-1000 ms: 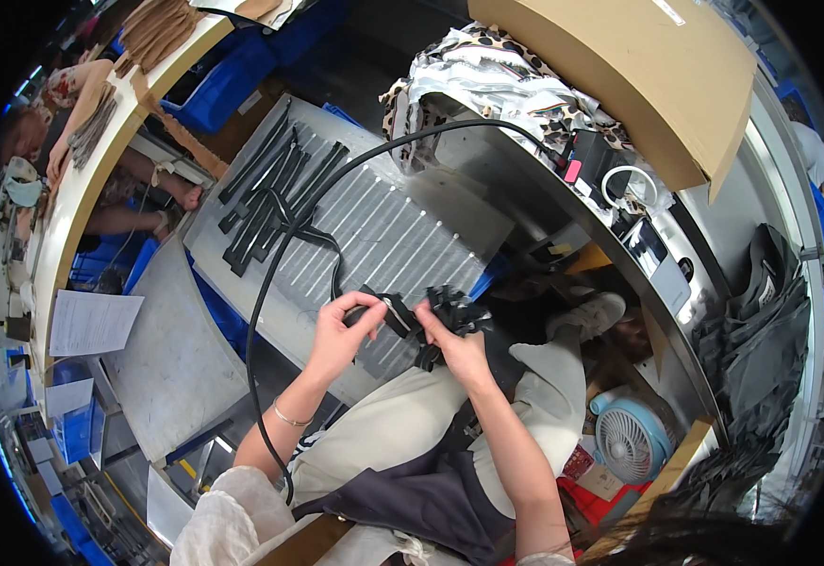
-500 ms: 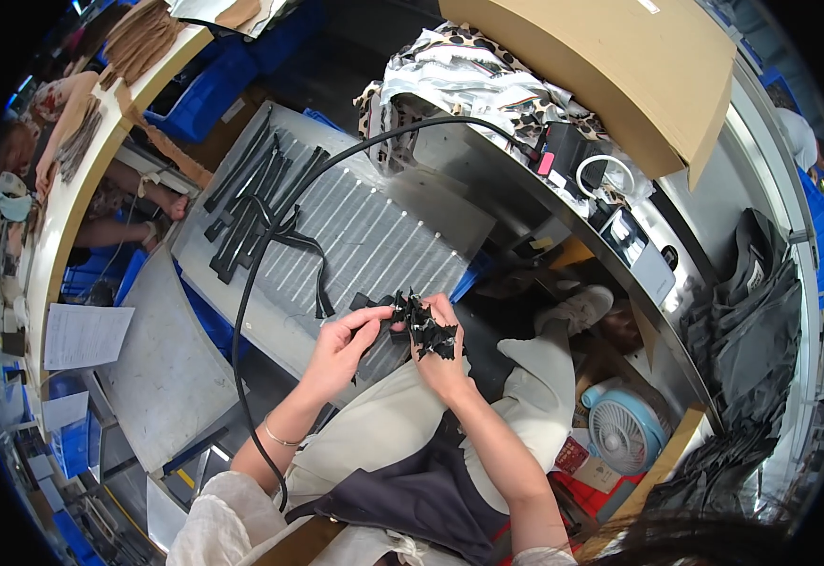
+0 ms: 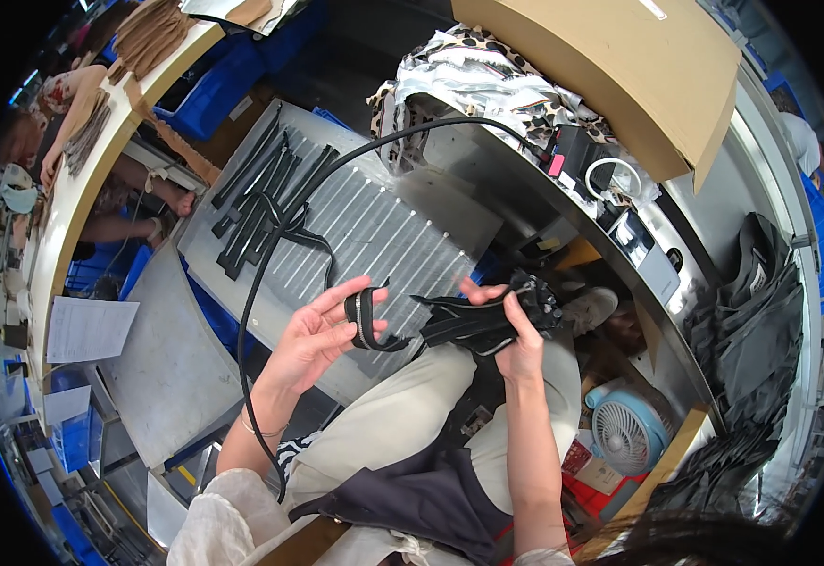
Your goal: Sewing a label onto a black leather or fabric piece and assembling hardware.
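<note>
My left hand [image 3: 306,343] pinches a single black zipper [image 3: 363,319] with metal teeth, bent into a loop around the fingers, its loose end hanging toward the right. My right hand [image 3: 519,351] is closed around a bundle of black zippers [image 3: 459,323]; the bundle's gathered ends stick out past the fingers at the right. Both hands are above my lap, at the near edge of a grey board [image 3: 388,247] marked with pale parallel lines. More black strips [image 3: 253,231] lie spread over the far left of that board, one of them curling toward my left hand.
A black cable [image 3: 259,259] arches over the board. To the right, a metal bench holds a cardboard box [image 3: 610,71], leopard-print and white material [image 3: 487,80] and a phone-like device [image 3: 631,236]. A small blue fan [image 3: 627,429] stands low right. Another person's arm [image 3: 77,113] is far left.
My hands have moved apart, the right one going rightward with the bundle, now seen lengthwise. A single zipper now hangs looped in my left hand.
</note>
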### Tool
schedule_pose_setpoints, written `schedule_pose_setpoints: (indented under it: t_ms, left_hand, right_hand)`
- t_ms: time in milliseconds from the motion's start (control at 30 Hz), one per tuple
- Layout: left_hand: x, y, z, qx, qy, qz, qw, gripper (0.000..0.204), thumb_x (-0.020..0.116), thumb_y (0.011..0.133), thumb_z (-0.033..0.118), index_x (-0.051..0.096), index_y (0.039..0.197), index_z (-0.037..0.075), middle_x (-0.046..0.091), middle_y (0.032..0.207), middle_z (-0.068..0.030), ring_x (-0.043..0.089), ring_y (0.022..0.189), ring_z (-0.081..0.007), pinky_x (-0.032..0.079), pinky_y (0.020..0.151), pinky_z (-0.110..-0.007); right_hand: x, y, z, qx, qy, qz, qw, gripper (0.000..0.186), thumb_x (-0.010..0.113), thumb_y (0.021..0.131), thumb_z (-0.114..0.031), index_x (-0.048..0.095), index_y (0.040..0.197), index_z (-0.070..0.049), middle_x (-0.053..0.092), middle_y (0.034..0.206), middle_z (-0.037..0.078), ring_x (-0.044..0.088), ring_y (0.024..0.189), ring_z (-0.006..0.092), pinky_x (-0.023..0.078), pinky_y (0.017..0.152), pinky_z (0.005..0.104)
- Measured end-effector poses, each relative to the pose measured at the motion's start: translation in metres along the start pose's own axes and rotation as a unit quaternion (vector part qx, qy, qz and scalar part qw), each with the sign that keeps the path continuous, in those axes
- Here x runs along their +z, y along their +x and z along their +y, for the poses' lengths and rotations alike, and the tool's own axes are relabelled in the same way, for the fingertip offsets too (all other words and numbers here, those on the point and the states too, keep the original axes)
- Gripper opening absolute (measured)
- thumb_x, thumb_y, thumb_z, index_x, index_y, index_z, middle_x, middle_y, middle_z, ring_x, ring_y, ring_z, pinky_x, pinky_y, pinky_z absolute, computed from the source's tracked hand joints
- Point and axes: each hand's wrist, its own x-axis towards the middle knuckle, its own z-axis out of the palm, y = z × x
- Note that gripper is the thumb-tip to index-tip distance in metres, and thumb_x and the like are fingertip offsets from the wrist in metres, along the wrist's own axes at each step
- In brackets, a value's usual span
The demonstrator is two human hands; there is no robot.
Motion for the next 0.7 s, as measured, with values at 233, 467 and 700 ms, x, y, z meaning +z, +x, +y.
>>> schedule_pose_setpoints:
  t_ms: [233,467,700]
  left_hand:
    - [0.021,0.009,-0.006,0.02,-0.143,0.033,0.989,0.054,0.046,0.082,-0.008,0.028,0.133,-0.007,0.034,0.137,-0.0218,0.047,0.118,-0.0278,0.045,0.096,-0.033]
    - [0.057,0.014,-0.013,0.045,-0.19,-0.042,0.98,0.066,0.037,0.07,-0.017,0.028,0.134,-0.006,0.032,0.139,-0.021,0.036,0.127,-0.0311,0.033,0.106,-0.04]
    - [0.067,0.019,-0.027,0.333,0.449,0.065,0.826,0.048,0.05,0.07,-0.018,0.055,0.116,-0.005,0.059,0.115,-0.0175,0.061,0.101,-0.0249,0.045,0.089,-0.031]
  right_hand:
    - [-0.003,0.002,0.003,0.03,0.081,0.028,0.996,0.016,0.058,0.085,-0.012,0.052,0.095,-0.001,0.044,0.071,0.001,0.044,0.063,0.0124,0.042,0.069,0.0335]
    - [0.009,-0.005,0.017,0.083,0.008,0.03,0.996,0.017,0.066,0.079,-0.01,0.052,0.087,-0.004,0.048,0.067,0.001,0.048,0.062,0.012,0.044,0.063,0.0287]
    - [0.007,-0.003,0.019,0.087,0.051,-0.004,0.995,0.019,0.06,0.086,-0.019,0.055,0.09,-0.002,0.055,0.069,0.004,0.055,0.066,0.0149,0.047,0.072,0.0313]
